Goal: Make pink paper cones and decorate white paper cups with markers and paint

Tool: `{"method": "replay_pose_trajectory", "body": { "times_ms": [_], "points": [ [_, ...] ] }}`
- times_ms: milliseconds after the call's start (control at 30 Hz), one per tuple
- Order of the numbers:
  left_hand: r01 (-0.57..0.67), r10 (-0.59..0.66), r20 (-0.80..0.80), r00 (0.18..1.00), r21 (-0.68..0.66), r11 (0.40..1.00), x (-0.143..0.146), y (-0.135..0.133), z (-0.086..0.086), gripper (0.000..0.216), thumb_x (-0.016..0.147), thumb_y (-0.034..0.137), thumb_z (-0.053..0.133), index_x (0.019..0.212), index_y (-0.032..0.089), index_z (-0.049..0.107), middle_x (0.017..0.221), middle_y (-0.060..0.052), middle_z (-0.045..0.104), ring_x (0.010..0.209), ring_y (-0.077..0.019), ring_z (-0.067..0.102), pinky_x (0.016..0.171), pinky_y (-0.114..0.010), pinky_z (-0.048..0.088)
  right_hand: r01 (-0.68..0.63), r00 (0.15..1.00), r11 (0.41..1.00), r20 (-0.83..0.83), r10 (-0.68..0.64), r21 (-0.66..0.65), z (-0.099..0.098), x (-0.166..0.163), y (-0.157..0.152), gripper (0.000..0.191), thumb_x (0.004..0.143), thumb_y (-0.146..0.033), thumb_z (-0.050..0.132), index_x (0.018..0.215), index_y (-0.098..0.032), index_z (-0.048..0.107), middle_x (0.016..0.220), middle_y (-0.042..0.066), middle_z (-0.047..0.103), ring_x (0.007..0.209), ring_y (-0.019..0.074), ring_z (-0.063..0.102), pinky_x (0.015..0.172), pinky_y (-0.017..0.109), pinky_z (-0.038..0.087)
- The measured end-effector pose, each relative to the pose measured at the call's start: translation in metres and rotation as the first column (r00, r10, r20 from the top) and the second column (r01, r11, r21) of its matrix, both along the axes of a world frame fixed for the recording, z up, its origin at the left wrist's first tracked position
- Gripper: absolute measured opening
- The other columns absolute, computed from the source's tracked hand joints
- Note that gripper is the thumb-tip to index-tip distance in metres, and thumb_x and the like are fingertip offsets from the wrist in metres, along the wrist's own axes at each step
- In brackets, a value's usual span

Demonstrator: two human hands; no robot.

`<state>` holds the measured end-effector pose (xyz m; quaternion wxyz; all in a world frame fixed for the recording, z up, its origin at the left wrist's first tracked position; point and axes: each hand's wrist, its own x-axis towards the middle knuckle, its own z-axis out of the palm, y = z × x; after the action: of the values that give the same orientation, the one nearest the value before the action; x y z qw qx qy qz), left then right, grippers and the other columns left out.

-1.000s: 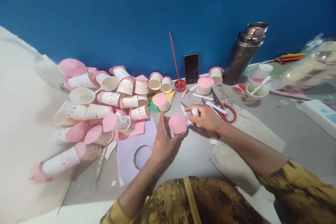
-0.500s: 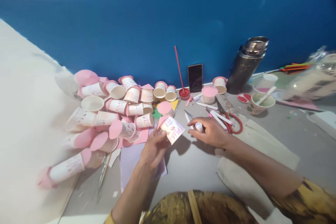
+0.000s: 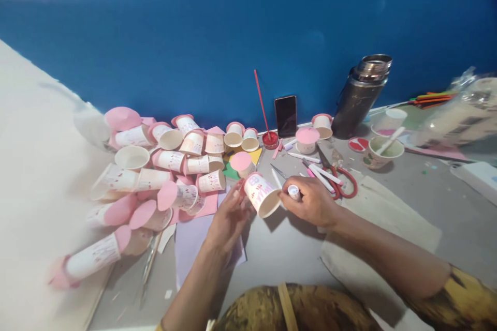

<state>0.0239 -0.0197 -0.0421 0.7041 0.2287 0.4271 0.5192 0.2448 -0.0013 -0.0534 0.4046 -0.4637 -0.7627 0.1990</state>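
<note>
left hand [image 3: 229, 217] fingers pinch the paper cup [image 3: 262, 195] at its base, mouth tipped down-right at the right hand [image 3: 312, 201] (fingers curled round a white-capped tube [image 3: 294, 191]) just beside the rim.

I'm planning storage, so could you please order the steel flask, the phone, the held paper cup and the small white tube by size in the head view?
1. Steel flask.
2. Paper cup in the left hand and phone: alike, unranked, since the cup is nearer.
3. Small white tube in the right hand.
</note>
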Motion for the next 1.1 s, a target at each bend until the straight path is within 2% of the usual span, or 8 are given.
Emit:
{"method": "replay_pose_trajectory", "body": {
  "times_ms": [133, 233, 367, 500, 700, 967, 1100],
  "points": [
    [-0.01, 0.013, -0.049, 0.999, 0.05, 0.999, 0.0, 0.006, 0.005, 0.051, 0.085, 0.047, 0.075, 0.129, 0.022, 0.07, 0.129, -0.01, 0.071, 0.11, -0.0252, 0.069, 0.088, -0.033, 0.058, -0.008, 1.0, 0.993, -0.016, 0.007, -0.121, 0.007, -0.001, -0.002, 0.018, 0.085, -0.028, 0.063, 0.069, -0.022, 0.06, 0.064, 0.001, 0.067, 0.059, 0.0148, 0.058, 0.061, 0.026, 0.038],
    [0.015, -0.007, -0.068, 0.998, 0.114, 0.993, 0.004, 0.009, 0.005, 0.052, 0.084, 0.054, 0.075, 0.121, 0.017, 0.074, 0.132, -0.013, 0.07, 0.128, -0.0313, 0.06, 0.102, -0.037, 0.052, -0.009, 1.0, 0.981, -0.018, 0.006, -0.193, 0.008, -0.001, -0.001, 0.019, 0.084, -0.03, 0.063, 0.068, -0.021, 0.06, 0.062, 0.0, 0.066, 0.057, 0.0141, 0.055, 0.06, 0.026, 0.037],
    [0.035, -0.023, -0.083, 0.996, 0.136, 0.99, 0.009, 0.011, 0.001, 0.053, 0.081, 0.057, 0.077, 0.112, 0.014, 0.077, 0.128, -0.014, 0.072, 0.131, -0.0334, 0.058, 0.107, -0.039, 0.049, 0.016, 1.0, 0.976, 0.019, -0.012, -0.218, 0.008, -0.002, 0.0, 0.018, 0.085, -0.029, 0.063, 0.069, -0.021, 0.061, 0.063, 0.001, 0.068, 0.058, 0.0148, 0.057, 0.061, 0.026, 0.037],
    [0.039, -0.031, -0.082, 0.996, 0.093, 0.995, 0.01, 0.011, -0.001, 0.05, 0.082, 0.055, 0.077, 0.112, 0.015, 0.077, 0.124, -0.012, 0.074, 0.125, -0.0314, 0.062, 0.101, -0.037, 0.053, 0.063, 0.996, 0.972, 0.083, -0.045, -0.227, 0.008, -0.002, 0.0, 0.019, 0.086, -0.032, 0.064, 0.071, -0.02, 0.063, 0.068, 0.003, 0.071, 0.064, 0.0171, 0.061, 0.063, 0.027, 0.037],
    [0.056, -0.051, -0.084, 0.995, 0.063, 0.996, 0.01, 0.011, -0.004, 0.049, 0.084, 0.054, 0.076, 0.114, 0.015, 0.076, 0.117, -0.011, 0.076, 0.113, -0.0277, 0.067, 0.091, -0.034, 0.056, 0.088, 0.986, 0.969, 0.157, -0.052, -0.231, 0.006, 0.0, 0.003, 0.025, 0.088, -0.035, 0.061, 0.068, -0.02, 0.061, 0.062, 0.002, 0.065, 0.058, 0.015, 0.053, 0.058, 0.027, 0.032],
    [0.013, -0.006, -0.089, 0.996, 0.077, 0.997, 0.012, 0.011, -0.006, 0.039, 0.082, 0.046, 0.08, 0.105, 0.014, 0.078, 0.105, -0.008, 0.076, 0.097, -0.0222, 0.068, 0.082, -0.029, 0.054, 0.081, 0.981, 0.966, 0.192, -0.034, -0.244, 0.008, -0.001, 0.003, 0.025, 0.09, -0.034, 0.06, 0.07, -0.02, 0.061, 0.064, 0.003, 0.066, 0.059, 0.0159, 0.054, 0.059, 0.028, 0.032],
    [-0.007, 0.019, -0.133, 0.991, 0.094, 0.996, 0.013, 0.01, -0.008, 0.041, 0.081, 0.046, 0.081, 0.105, 0.013, 0.078, 0.094, -0.006, 0.075, 0.081, -0.0179, 0.065, 0.07, -0.026, 0.05, 0.066, 0.98, 0.972, 0.2, -0.02, -0.226, 0.009, -0.001, 0.002, 0.026, 0.091, -0.034, 0.061, 0.069, -0.021, 0.06, 0.064, 0.003, 0.066, 0.06, 0.0159, 0.053, 0.06, 0.028, 0.031]
  ]
}}
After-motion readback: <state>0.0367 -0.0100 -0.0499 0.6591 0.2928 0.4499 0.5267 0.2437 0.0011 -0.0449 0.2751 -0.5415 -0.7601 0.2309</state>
